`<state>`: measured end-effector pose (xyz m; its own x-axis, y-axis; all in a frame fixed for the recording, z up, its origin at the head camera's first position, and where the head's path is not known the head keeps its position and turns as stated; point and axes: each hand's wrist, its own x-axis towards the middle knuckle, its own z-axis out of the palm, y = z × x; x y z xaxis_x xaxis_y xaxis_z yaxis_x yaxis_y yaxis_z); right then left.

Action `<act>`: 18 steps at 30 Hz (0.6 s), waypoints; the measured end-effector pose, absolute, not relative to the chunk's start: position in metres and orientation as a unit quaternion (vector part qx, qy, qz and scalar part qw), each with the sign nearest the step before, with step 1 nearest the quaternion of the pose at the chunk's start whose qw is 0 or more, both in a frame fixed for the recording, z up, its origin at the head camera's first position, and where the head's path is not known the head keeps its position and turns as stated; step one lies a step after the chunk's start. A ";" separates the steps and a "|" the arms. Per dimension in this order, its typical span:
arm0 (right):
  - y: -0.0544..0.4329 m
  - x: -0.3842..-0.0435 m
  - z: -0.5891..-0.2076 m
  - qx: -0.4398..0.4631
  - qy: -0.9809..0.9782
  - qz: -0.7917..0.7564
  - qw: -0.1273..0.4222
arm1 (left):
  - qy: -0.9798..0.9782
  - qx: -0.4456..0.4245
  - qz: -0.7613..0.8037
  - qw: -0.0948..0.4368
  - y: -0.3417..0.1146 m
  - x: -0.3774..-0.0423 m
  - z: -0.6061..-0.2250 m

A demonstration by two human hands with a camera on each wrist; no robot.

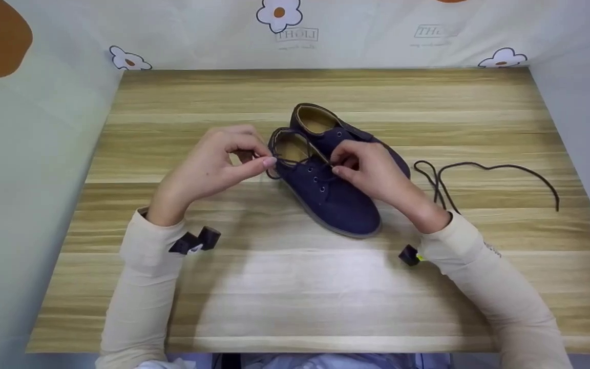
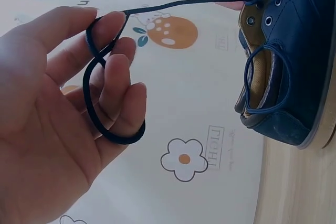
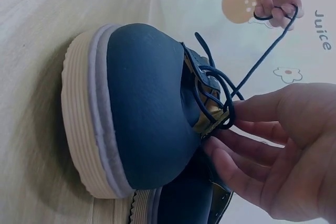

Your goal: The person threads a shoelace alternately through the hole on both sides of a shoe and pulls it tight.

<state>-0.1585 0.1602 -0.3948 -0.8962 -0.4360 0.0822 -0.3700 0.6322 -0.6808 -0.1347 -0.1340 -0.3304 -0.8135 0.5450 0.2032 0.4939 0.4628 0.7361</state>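
Note:
A navy lace-up shoe (image 1: 343, 207) lies on the table, toe toward the near right. My left hand (image 1: 218, 161), at the heel side, pinches its dark shoelace (image 2: 184, 2) between thumb and forefinger. The lace runs taut from the eyelets to those fingertips, and its end loops around the other fingers in the left wrist view. On the shoe's far side, my right hand (image 1: 369, 166) pinches the eyelet flap (image 3: 214, 125) by its edge, with lace strands right at the thumb. Another lace loop (image 2: 286, 72) hangs over the shoe opening.
A second navy shoe (image 1: 390, 154) lies just behind the first, overlapped by it and by my right hand. A loose dark lace (image 1: 505, 166) curls across the wooden table (image 1: 300, 297) to the right. Patterned cloth walls (image 1: 351, 46) stand around the back and sides.

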 end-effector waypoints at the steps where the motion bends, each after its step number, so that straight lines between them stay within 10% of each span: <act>1: 0.160 -0.158 -0.395 -0.223 0.902 -0.367 0.043 | 0.856 0.305 0.417 0.033 -0.134 -0.135 -0.331; 18: 0.163 -0.160 -0.396 -0.224 0.901 -0.368 0.054 | 0.808 0.346 0.476 0.002 -0.134 -0.133 -0.336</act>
<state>-0.1596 0.1630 -0.3956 -0.8938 -0.4434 0.0670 -0.3634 0.6287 -0.6875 -0.1326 -0.1340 -0.3359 -0.7606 0.5608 0.3272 0.5579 0.3066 0.7712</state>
